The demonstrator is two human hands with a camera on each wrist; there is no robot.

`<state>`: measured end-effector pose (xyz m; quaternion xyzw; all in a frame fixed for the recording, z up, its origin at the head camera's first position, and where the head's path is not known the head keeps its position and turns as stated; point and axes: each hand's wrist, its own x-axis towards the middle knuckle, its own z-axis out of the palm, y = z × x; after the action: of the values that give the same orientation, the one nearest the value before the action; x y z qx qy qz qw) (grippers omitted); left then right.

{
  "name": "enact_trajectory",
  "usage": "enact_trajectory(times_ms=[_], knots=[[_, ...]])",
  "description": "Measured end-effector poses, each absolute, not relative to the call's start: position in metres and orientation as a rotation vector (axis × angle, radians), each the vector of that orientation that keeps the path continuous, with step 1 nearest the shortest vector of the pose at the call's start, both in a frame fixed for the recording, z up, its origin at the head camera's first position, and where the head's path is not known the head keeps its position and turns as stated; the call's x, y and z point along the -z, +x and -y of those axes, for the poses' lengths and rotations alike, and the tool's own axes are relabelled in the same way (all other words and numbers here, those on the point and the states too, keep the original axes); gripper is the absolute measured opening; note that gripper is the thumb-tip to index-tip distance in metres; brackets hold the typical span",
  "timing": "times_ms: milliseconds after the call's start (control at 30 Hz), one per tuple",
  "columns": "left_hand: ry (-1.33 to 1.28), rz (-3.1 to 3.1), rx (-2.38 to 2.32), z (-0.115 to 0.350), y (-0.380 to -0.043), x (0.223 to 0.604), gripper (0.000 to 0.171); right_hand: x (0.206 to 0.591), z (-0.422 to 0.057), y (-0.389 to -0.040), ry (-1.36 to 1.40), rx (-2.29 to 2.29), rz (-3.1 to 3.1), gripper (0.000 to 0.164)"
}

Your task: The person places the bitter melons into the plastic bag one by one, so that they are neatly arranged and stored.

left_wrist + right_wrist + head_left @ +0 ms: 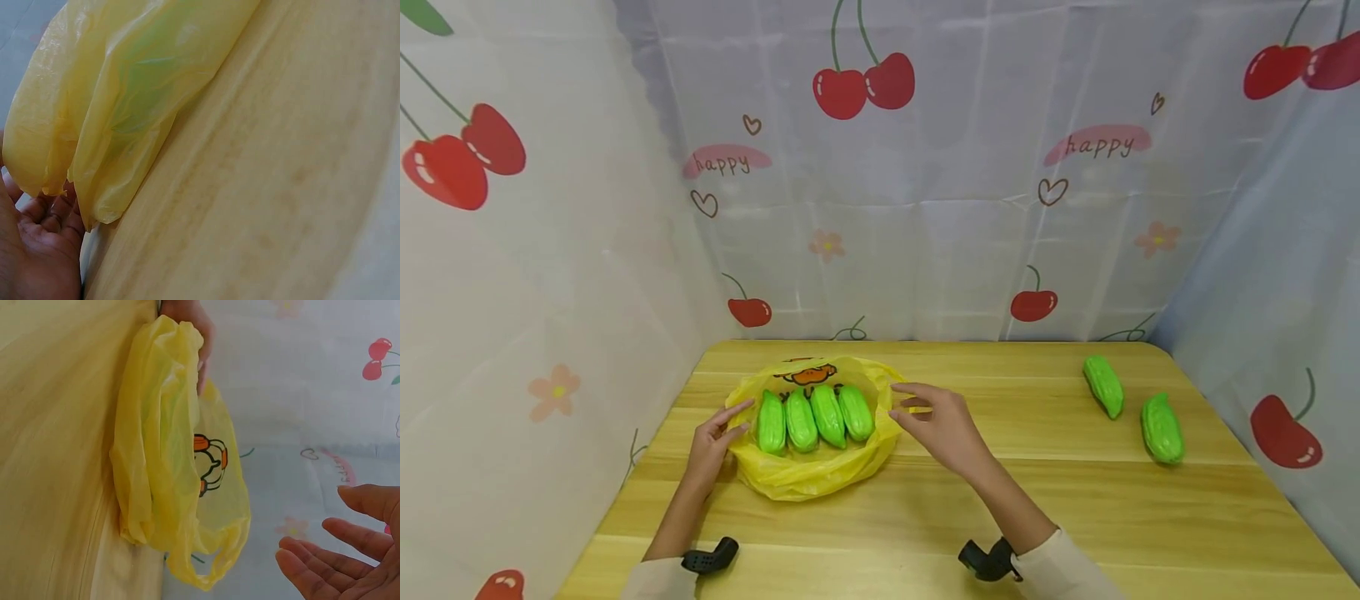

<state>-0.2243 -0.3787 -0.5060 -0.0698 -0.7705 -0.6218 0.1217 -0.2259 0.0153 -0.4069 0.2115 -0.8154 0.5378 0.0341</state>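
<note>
A yellow plastic bag (808, 486) lies on the table with its mouth spread, a cartoon print (209, 465) inside its far side. Several glossy, bright green pod-shaped pieces (827, 417), tapered at the ends, sit side by side in it. My left hand (707, 446) is at the bag's left rim, index finger and thumb reaching over the edge with a gap between them. In the left wrist view, folds of the bag partly hide its fingers. At the right rim, my right hand (946, 423) has its fingers spread, and the right wrist view shows it apart from the bag.
Two more green pod-shaped pieces lie at the table's right, one farther back (1103, 387) and one nearer (1162, 428). The wooden table (1000, 517) is bounded by cherry-printed curtains (940, 275) behind and at both sides. Both wrists carry black devices (988, 560).
</note>
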Motion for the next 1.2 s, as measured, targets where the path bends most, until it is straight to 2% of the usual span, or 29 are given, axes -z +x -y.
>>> enact_trajectory(times_ms=[400, 667, 900, 1200], knots=[[-0.208, 2.260, 1.800, 0.380, -0.225, 0.508, 0.042, 0.405, -0.036, -0.238, 0.622, -1.625, 2.485, 0.039], [-0.185, 2.257, 1.783, 0.391, -0.237, 0.529, 0.041, 0.406, -0.056, -0.252, 0.613, -1.624, 2.453, 0.041], [-0.214, 2.270, 1.776, 0.381, -0.226, 0.506, 0.041, 0.406, -0.074, -0.265, 0.558, -1.607, 2.455, 0.042], [-0.208, 2.257, 1.767, 0.392, -0.239, 0.531, 0.041, 0.404, -0.099, -0.274, 0.498, -1.576, 2.475, 0.045]])
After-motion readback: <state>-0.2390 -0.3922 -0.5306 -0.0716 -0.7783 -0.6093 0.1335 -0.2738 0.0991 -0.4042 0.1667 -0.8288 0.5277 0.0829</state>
